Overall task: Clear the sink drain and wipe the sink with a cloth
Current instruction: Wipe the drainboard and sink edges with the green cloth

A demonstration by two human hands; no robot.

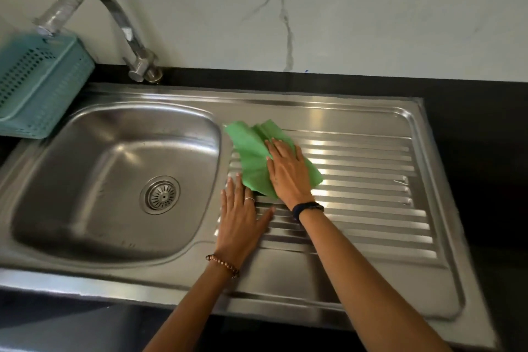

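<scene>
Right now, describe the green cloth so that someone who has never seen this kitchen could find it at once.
Start at the steel sink set in the black counter: the basin is on the left, the ribbed draining board on the right. The green cloth lies crumpled on the ribs next to the basin, with the right hand pressed flat on it. It is the only bright green, soft thing on the metal.

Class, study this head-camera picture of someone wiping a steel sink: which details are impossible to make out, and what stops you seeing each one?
1. Drainboard under the green cloth: covered by the cloth and the right hand.
2. Ribs beneath the left hand: hidden by the flat palm.
3. Teal basket: cut off by the left edge; contents hidden by its walls.
4. Debris in the drain strainer: too small to tell.
5. Faucet spout: blurred.
</scene>
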